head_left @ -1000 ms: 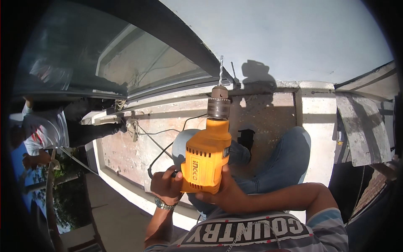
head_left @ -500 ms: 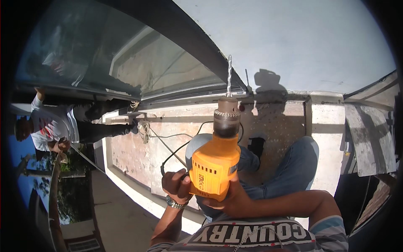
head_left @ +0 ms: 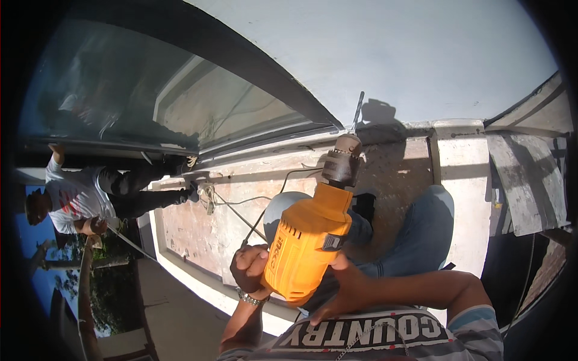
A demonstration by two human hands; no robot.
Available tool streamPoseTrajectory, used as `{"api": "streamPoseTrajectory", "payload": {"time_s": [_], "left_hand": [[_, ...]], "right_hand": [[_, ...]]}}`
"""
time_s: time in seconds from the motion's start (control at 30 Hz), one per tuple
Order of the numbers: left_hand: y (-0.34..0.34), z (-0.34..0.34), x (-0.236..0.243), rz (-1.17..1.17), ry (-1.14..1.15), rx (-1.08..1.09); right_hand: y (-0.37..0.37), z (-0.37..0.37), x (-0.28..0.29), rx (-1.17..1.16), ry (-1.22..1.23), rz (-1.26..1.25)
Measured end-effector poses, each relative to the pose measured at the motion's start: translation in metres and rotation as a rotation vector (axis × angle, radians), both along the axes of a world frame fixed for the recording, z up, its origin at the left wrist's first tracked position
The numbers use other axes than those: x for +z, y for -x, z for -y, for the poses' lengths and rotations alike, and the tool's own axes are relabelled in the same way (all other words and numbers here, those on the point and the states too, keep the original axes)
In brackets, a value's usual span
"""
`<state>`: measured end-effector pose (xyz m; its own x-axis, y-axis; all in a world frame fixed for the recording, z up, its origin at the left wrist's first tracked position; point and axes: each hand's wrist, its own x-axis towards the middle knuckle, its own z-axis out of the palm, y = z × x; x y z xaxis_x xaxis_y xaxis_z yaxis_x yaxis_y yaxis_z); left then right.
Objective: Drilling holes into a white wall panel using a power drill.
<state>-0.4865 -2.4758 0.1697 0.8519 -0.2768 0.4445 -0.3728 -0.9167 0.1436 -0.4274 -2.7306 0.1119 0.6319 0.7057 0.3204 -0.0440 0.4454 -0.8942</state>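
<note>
A yellow power drill (head_left: 310, 240) is in front of my chest, its dark chuck (head_left: 342, 160) and long drill bit (head_left: 359, 111) pointing away toward the white wall. My left hand (head_left: 248, 269), with a metal watch on its wrist, is closed around the drill's handle on the left side; the handle is largely hidden. A black cord (head_left: 256, 222) runs up from near that hand. On the other side, my right hand (head_left: 344, 287) is spread beside the drill body, thumb near its edge and fingers reaching toward my shirt. The drill partly hides those fingers.
A large dark-framed glass panel (head_left: 241, 102) stands at the far left, next to the white wall (head_left: 421, 54). A person (head_left: 75, 201) at the left has one hand raised to the panel and holds a pole. Weathered boards (head_left: 527, 180) lie at right; my bent knees flank the drill.
The drill has tilted, its chuck and bit shifting right and its body turning. My right hand's fingers have spread and moved from under the drill toward my shirt. My left hand keeps its grip.
</note>
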Motion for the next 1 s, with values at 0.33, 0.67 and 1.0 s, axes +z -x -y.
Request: {"api": "streamPoseTrajectory", "payload": {"time_s": [0.33, 0.67, 1.0], "left_hand": [[-0.052, 0.048, 0.042, -1.516, 1.802, 0.012], [-0.083, 0.122, -0.046, -1.673, 1.291, 0.202], [-0.086, 0.156, -0.076, -1.883, 1.192, 0.061]], "right_hand": [[-0.082, 0.018, -0.006, -0.270, -0.825, -0.465], [-0.068, 0.078, -0.013, -0.890, -0.219, -0.641], [-0.068, 0.137, -0.065, -0.875, -0.135, -0.729]]}}
